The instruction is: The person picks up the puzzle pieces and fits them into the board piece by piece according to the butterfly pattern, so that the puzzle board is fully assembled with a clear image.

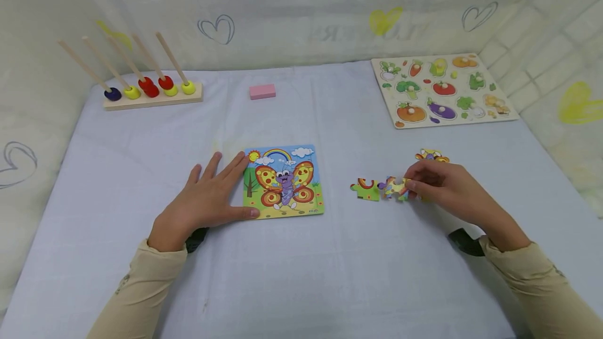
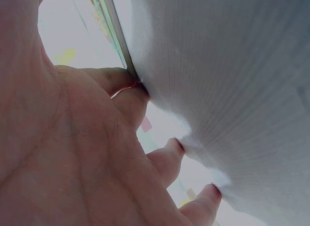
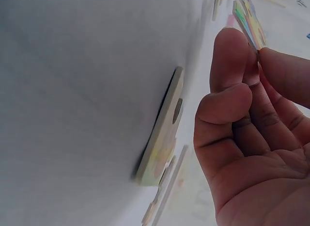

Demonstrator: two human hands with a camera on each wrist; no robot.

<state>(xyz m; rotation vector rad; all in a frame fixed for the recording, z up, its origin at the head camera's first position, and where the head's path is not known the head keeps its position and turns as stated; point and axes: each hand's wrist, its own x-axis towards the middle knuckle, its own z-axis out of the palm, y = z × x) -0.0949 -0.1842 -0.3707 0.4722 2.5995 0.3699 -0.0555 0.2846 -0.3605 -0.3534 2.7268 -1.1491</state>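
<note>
A square butterfly jigsaw board (image 1: 282, 187) lies left of the table's middle. My left hand (image 1: 202, 200) rests at its left side, fingers spread, with thumb and forefinger touching the edge. In the left wrist view several fingertips meet the white cloth beside the board's edge (image 2: 116, 37). Between thumb and fingers my right hand (image 1: 447, 187) pinches a yellow and purple puzzle piece (image 1: 394, 189), which shows tilted in the right wrist view. Just left of it lies a green puzzle piece (image 1: 368, 189). Another puzzle piece (image 1: 431, 154) lies behind the right hand, partly hidden by it.
A wooden bead stacker (image 1: 155, 99) with upright pegs stands at the back left. Near the back edge sits a pink block (image 1: 262, 91). A vegetable peg puzzle board (image 1: 426, 85) lies at the back right, below a white curtain with drawn hearts.
</note>
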